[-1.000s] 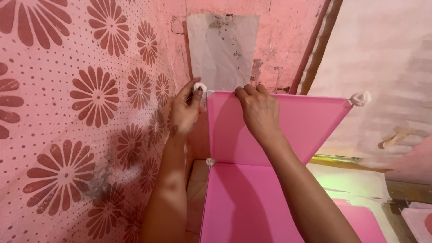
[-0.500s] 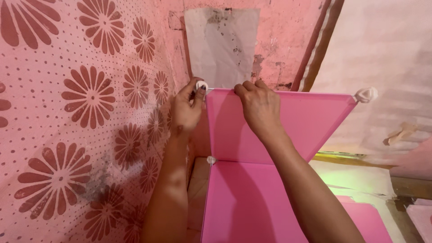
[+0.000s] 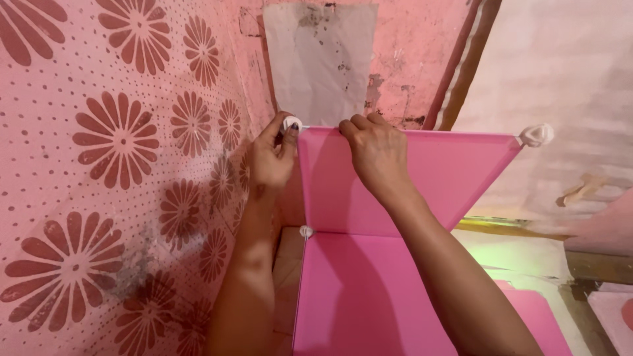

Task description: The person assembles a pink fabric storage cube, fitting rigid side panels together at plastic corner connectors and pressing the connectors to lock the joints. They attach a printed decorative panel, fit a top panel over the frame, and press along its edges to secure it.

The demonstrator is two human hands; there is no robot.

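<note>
The left hand (image 3: 271, 157) pinches a small white knob (image 3: 291, 123) at the corner of a pink panel (image 3: 422, 178). The right hand (image 3: 374, 153) curls its fingers tight over the panel's top edge.

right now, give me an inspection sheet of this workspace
surface: lower pink panel, bare.
job's things: upright pink panel; white corner connector at its top left corner.
clutter: nothing seen.
grippers: left hand fingers pinch the white corner connector; right hand grips the upright pink panel's top edge.
cables: nothing seen.
surroundings: flowered pink cloth on the left, grey sheet on the wall, two more connectors.
</note>
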